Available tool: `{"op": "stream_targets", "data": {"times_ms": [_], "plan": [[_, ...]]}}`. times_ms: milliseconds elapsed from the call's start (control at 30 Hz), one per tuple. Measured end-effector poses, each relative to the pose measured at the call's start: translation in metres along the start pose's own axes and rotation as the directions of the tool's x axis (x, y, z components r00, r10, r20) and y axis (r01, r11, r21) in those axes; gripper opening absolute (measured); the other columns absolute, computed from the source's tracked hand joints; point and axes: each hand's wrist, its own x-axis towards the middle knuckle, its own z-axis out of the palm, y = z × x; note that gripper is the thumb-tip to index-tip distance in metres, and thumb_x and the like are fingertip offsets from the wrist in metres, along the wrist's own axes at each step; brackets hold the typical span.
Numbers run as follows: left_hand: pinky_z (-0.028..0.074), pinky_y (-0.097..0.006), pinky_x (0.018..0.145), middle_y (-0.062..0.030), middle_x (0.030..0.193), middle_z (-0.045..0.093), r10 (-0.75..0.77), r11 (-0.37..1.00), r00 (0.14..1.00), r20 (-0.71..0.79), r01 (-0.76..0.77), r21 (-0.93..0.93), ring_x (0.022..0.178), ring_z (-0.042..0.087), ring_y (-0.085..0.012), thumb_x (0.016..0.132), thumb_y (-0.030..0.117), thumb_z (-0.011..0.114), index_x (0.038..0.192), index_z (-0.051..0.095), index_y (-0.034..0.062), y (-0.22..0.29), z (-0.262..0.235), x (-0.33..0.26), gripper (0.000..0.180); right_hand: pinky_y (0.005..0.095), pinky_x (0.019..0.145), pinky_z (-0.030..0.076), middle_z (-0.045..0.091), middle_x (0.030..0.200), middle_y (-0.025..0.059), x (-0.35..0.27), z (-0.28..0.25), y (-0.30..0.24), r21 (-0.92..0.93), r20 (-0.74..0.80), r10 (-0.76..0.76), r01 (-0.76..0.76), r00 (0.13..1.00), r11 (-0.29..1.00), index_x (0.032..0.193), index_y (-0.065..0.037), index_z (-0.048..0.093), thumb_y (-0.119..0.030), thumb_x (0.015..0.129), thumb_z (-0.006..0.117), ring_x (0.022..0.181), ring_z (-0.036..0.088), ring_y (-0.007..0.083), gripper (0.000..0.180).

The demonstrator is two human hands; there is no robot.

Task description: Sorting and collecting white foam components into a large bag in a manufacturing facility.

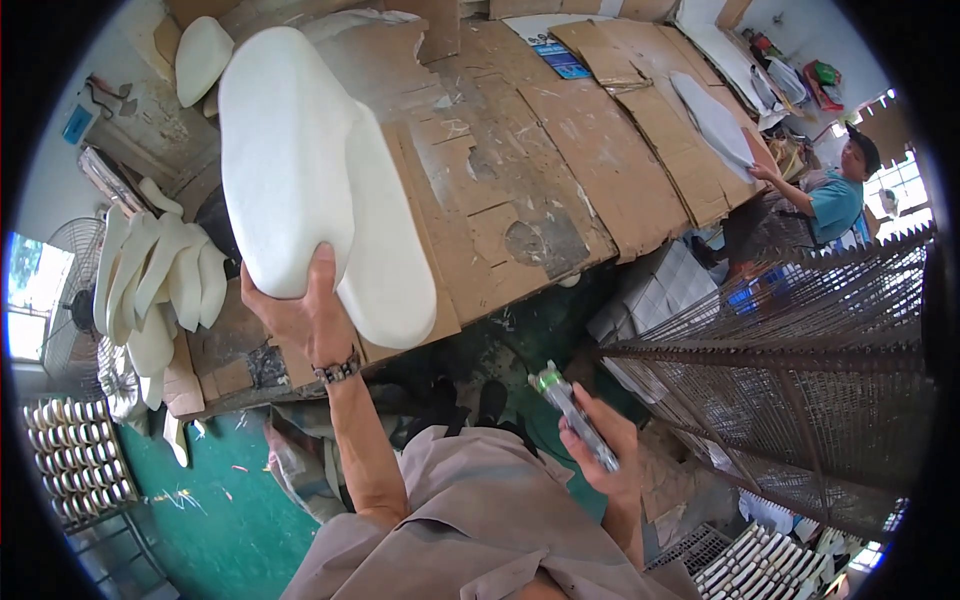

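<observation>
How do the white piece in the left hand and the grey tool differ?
The white piece is broad and rounded; the grey tool is slim and straight. The white piece is plain, the grey tool green-tipped. The left hand grips the white piece, the right hand the grey tool. Both are held.

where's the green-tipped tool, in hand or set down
In hand: the right hand wraps around the tool, its green tip showing beyond the grip.

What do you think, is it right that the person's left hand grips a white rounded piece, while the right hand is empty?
Not quite: the right hand is not empty. The head view shows it holding a grey handheld object with green near one end. The left hand does grip a white rounded piece.
</observation>
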Motion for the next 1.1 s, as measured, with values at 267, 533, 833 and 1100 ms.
{"op": "stream_targets", "data": {"times_ms": [267,533,833,1100], "plan": [[0.048,-0.04,0.102,-0.022,0.135,0.05,0.065,0.996,0.998,-0.02,-0.064,0.062,0.12,0.055,-0.0285,0.07,0.032,0.092,0.143,0.035,-0.0117,-0.003,0.014,0.002,0.102,0.0315,0.084,0.053,0.073,0.108,0.0145,0.166,0.145,0.156,0.061,0.089,0.286,-0.291,0.954,0.955,0.137,-0.005,0.062,-0.017,0.09,0.074,0.095,0.07,0.0175,0.05],[0.051,-0.042,0.1,-0.0199,0.136,0.049,0.007,0.996,0.976,0.219,0.012,-0.083,0.12,0.057,-0.0297,0.061,0.02,0.091,0.145,0.033,-0.0056,-0.024,0.055,-0.032,0.106,0.0459,0.086,0.057,0.065,0.127,0.0192,0.182,0.236,0.101,-0.345,0.398,0.071,0.078,0.915,0.935,0.139,-0.009,0.055,-0.016,0.086,0.067,0.111,0.066,0.0392,0.055],[0.047,-0.044,0.103,-0.0235,0.133,0.05,-0.046,0.999,0.748,0.662,0.044,0.02,0.122,0.054,-0.037,0.063,0.032,0.088,0.142,0.036,-0.0053,-0.15,0.21,-0.078,0.101,0.0432,0.095,0.049,0.056,0.125,0.0228,0.181,0.267,0.12,-0.135,0.368,-0.345,0.417,0.863,0.899,0.16,-0.005,0.029,-0.016,0.089,0.061,0.112,0.06,0.0387,0.078],[0.04,-0.05,0.112,-0.0306,0.145,0.039,-0.366,0.845,0.663,0.653,-0.058,0.532,0.135,0.041,-0.0478,0.068,0.038,0.088,0.151,0.025,-0.0027,-0.235,0.199,-0.131,0.112,0.0403,0.087,0.052,0.057,0.123,0.0174,0.183,0.27,0.1,-0.243,0.475,-0.209,0.356,0.855,0.903,0.161,-0.008,0.027,-0.008,0.087,0.059,0.111,0.061,0.0337,0.081]]}}
